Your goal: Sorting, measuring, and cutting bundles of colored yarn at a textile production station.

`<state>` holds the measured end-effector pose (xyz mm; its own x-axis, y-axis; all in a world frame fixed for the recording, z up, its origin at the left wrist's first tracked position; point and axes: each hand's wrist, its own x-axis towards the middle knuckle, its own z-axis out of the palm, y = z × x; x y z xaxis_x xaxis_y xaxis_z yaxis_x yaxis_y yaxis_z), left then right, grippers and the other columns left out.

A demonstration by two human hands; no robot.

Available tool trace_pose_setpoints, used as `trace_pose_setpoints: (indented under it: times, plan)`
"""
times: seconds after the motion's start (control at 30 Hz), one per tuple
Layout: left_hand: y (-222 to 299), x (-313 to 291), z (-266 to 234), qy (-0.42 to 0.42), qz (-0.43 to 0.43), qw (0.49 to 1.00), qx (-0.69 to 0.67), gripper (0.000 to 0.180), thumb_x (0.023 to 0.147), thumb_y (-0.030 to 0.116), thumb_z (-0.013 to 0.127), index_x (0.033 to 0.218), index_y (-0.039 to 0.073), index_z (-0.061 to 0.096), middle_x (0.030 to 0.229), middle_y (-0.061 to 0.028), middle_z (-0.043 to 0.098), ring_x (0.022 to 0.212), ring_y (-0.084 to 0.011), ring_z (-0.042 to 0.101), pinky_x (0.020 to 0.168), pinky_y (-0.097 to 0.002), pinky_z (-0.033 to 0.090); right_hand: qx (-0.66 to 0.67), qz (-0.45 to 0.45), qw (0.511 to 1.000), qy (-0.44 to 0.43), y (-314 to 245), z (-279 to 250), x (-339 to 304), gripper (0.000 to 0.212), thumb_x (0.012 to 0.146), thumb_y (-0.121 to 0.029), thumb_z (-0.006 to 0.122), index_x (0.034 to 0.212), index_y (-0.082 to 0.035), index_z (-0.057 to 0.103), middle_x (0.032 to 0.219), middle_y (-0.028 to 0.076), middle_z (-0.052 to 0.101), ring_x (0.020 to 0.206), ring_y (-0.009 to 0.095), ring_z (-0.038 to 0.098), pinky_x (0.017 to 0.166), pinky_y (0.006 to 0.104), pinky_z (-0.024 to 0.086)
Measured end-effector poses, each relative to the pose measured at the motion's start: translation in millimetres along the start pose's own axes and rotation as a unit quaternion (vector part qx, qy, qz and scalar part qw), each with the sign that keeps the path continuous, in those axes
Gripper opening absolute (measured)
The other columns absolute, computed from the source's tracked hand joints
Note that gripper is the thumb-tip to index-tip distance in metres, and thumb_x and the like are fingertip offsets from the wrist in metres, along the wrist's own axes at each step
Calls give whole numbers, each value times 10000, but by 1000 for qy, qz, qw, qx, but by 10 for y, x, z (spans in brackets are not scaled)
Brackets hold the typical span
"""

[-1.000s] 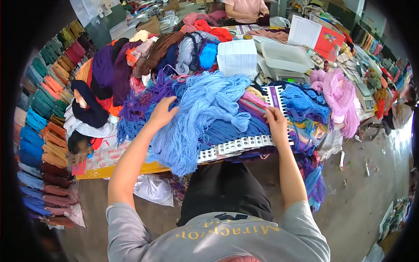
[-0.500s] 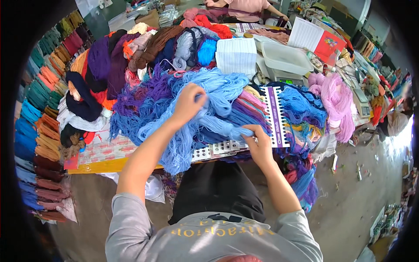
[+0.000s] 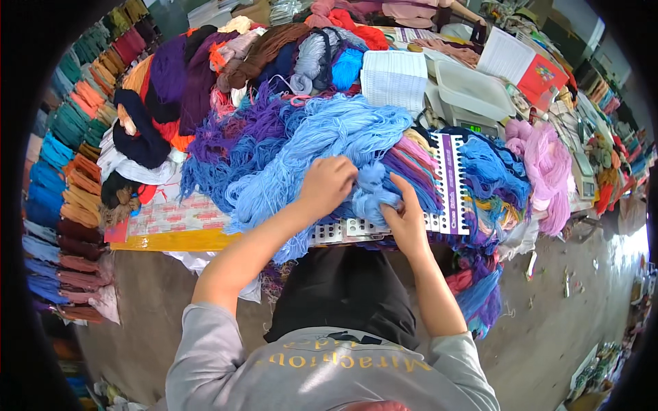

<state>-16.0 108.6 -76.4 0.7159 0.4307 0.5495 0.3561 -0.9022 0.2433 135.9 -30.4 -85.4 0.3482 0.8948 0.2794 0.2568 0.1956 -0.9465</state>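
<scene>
A large loose heap of light blue thread (image 3: 295, 164) spreads over the near part of the table. At its near right side a small gathered bundle of light blue thread (image 3: 371, 188) lies between my hands. My right hand (image 3: 408, 218) grips that bundle from the right, thumb and fingers closed on its edge. On the bundle's left, my left hand (image 3: 330, 183) has curled fingers closed on light blue strands; its fingertips are partly hidden. Just right of the right hand is a white card with notched edges and a purple stripe (image 3: 449, 181), lying over multicoloured skeins.
White punched cards (image 3: 332, 234) line the table's near edge. Behind are printed sheets (image 3: 393, 79), a clear plastic tray (image 3: 474, 89) on a scale (image 3: 478, 127), and pink yarn (image 3: 548, 171). Dark and coloured skeins (image 3: 168, 79) pile at left. Another person (image 3: 411, 12) stands across the table.
My left hand has come down and right, close to my right hand. The light blue strand stretched between them is now gathered into a compact bundle. The view has shifted slightly.
</scene>
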Motion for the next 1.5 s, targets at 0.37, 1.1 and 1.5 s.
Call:
trace_pose_setpoints:
  times: [0.37, 1.1, 1.5]
  plan:
    - [311, -329, -500, -21, 30, 988, -151, 242, 804, 123, 614, 1042, 86, 594, 978, -67, 627, 905, -241, 581, 867, -373, 391, -22, -65, 997, -37, 99, -76, -136, 298, 698, 129, 523, 955, -16, 565, 1001, 115, 549, 950, 241, 537, 812, 298, 422]
    - [-1767, -674, -1337, -11, -434, 858, -273, 324, 821, 168, 605, 1097, 0, 586, 962, -76, 646, 852, -147, 615, 761, -275, 481, 431, 125, 862, 237, 158, -602, -365, 266, 909, -25, 434, 1172, -19, 470, 1075, 90, 562, 939, 185, 565, 788, 325, 470]
    - [-1057, -36, -572, 80, 28, 995, 49, 335, 741, 56, 610, 1072, 108, 595, 1045, -82, 578, 981, -272, 552, 804, -365, 468, 404, 97, 882, 222, -23, -530, -373, 274, 888, -2, 448, 1160, -22, 477, 1043, 79, 566, 905, 161, 563, 770, 302, 463]
